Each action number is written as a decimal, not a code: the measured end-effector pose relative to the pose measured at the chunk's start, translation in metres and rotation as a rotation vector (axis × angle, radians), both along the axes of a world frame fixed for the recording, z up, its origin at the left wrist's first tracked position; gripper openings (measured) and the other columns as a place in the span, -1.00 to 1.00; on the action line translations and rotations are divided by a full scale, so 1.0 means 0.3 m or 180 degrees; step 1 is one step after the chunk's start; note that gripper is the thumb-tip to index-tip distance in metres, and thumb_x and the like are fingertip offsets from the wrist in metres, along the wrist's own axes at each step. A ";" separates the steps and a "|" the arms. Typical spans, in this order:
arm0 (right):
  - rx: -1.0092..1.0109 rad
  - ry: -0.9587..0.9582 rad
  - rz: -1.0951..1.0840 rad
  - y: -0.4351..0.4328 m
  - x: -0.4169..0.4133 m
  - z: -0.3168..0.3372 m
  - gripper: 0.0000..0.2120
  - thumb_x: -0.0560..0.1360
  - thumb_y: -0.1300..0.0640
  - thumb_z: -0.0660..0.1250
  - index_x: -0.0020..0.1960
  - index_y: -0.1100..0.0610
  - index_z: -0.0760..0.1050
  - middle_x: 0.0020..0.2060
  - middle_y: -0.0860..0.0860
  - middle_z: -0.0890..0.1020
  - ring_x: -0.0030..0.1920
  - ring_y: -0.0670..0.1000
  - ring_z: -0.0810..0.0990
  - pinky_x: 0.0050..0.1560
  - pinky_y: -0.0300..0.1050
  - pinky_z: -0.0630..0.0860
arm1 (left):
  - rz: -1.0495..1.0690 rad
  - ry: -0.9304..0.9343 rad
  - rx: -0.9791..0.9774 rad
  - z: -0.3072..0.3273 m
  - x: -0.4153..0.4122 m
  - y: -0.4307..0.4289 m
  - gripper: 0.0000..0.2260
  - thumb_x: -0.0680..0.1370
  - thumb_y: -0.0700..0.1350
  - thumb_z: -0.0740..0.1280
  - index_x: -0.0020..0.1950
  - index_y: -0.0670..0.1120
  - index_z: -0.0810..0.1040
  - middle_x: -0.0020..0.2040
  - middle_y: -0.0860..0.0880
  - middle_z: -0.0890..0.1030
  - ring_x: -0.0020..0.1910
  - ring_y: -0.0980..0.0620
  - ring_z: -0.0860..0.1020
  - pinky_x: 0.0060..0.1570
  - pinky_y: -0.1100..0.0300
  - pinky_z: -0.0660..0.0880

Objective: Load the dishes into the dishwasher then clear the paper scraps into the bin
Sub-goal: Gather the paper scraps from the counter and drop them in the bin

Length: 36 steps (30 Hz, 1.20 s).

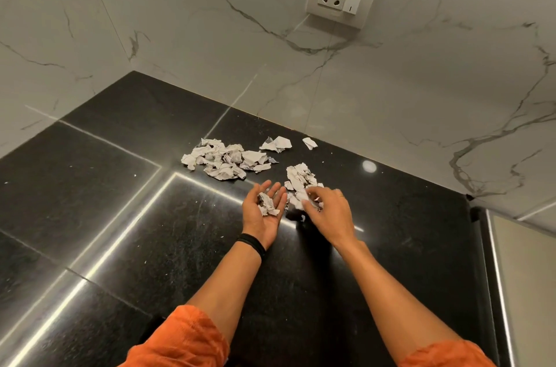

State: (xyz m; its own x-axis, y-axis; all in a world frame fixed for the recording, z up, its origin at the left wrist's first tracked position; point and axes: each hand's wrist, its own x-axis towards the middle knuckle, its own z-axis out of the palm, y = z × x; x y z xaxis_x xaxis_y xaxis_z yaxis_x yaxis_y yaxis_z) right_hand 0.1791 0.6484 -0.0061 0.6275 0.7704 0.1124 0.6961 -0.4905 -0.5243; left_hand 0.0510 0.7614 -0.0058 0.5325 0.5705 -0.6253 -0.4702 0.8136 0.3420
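No dishes, dishwasher or bin are in view. Scrap-clearing looks barely begun: the left grip (267, 211), spread palm-up, cradles a few paper scraps (266, 204), and the right grip (326, 210) pinches more from the pile beside it. Most scraps lie near the surface's (120, 216) back edge.

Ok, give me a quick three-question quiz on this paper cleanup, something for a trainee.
1. True or false: the left hand lies palm down on the counter.
2. Where is the biggest pile of scraps? A) in the left palm B) on the counter, beyond the left hand C) at the counter's near edge
3. Fill in: the black wristband is on the ___ wrist.
Key: 1 false, it is palm up with scraps in it. 2 B. 3 left.
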 end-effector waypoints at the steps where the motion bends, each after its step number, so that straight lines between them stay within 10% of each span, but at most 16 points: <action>1: 0.0255 0.0363 -0.0164 0.003 -0.005 0.025 -0.75 0.51 -0.04 0.43 0.18 -0.10 0.56 -0.04 -0.19 0.65 0.03 -0.10 0.53 0.04 -0.13 0.47 | -0.0039 0.0009 0.0024 -0.001 0.006 -0.007 -0.66 0.67 -0.01 0.23 0.32 -0.21 0.52 0.29 -0.26 0.58 0.24 -0.19 0.59 0.21 -0.01 0.54; 5: 0.0617 0.1396 -0.0121 0.051 -0.052 0.118 -0.79 0.47 -0.03 0.49 0.05 -0.08 0.54 -0.15 -0.14 0.66 -0.12 -0.17 0.62 -0.07 -0.22 0.56 | -0.0297 -0.0067 0.0148 -0.001 0.030 -0.032 -0.63 0.64 0.04 0.26 0.32 -0.18 0.53 0.28 -0.26 0.60 0.12 -0.13 0.64 0.15 0.00 0.56; 12: 0.0777 0.1445 -0.0130 0.104 -0.064 0.109 -0.90 0.56 0.02 0.40 -0.05 -0.03 0.69 -0.15 -0.15 0.70 -0.12 -0.16 0.64 -0.03 -0.16 0.56 | -0.0201 -0.0258 -0.0058 0.004 0.010 -0.011 -0.63 0.65 0.09 0.21 0.29 -0.14 0.54 0.22 -0.22 0.63 0.17 -0.17 0.63 0.18 -0.07 0.55; 19: -0.0491 0.0195 0.0923 0.120 -0.034 -0.006 -0.63 0.53 0.13 0.40 0.34 0.08 0.55 0.22 0.03 0.61 0.22 0.07 0.56 0.28 -0.01 0.46 | 0.0134 -0.0103 -0.0146 -0.027 -0.037 0.035 -0.63 0.65 0.06 0.20 0.28 -0.18 0.54 0.25 -0.21 0.60 0.17 -0.15 0.61 0.27 -0.04 0.50; 26: -0.0333 -0.0755 0.1260 0.082 -0.097 -0.085 -0.82 0.53 0.24 0.34 0.06 0.08 0.65 -0.05 0.03 0.65 -0.03 0.10 0.55 -0.02 -0.05 0.47 | 0.0135 -0.0015 0.0012 -0.035 -0.035 0.055 -0.63 0.66 0.06 0.22 0.29 -0.18 0.52 0.28 -0.23 0.57 0.14 -0.14 0.62 0.15 0.01 0.54; 32: 0.0722 0.0983 -0.0289 0.062 -0.070 -0.002 -0.82 0.53 0.16 0.42 0.13 0.05 0.68 -0.03 -0.14 0.71 -0.04 -0.19 0.63 0.07 -0.24 0.56 | -0.0051 0.0005 0.0026 -0.034 -0.003 0.021 -0.63 0.65 0.04 0.24 0.31 -0.18 0.53 0.28 -0.21 0.57 0.15 -0.13 0.62 0.15 0.01 0.55; 36: 0.0904 0.1303 0.0112 0.101 -0.095 0.085 -0.87 0.50 0.08 0.48 0.04 -0.06 0.68 -0.11 -0.18 0.69 -0.07 -0.17 0.63 -0.08 -0.34 0.51 | -0.0214 0.0026 0.0096 -0.035 0.022 -0.006 -0.60 0.64 0.07 0.23 0.37 -0.16 0.51 0.27 -0.22 0.61 0.15 -0.15 0.62 0.11 0.00 0.56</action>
State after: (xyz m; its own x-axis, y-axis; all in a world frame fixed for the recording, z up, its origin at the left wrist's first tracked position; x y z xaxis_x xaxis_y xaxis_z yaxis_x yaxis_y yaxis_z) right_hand 0.1507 0.6787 0.0194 0.6382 0.7667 0.0707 0.4188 -0.2687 -0.8674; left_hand 0.0576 0.7595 -0.0165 0.5651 0.5524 -0.6128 -0.4118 0.8325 0.3706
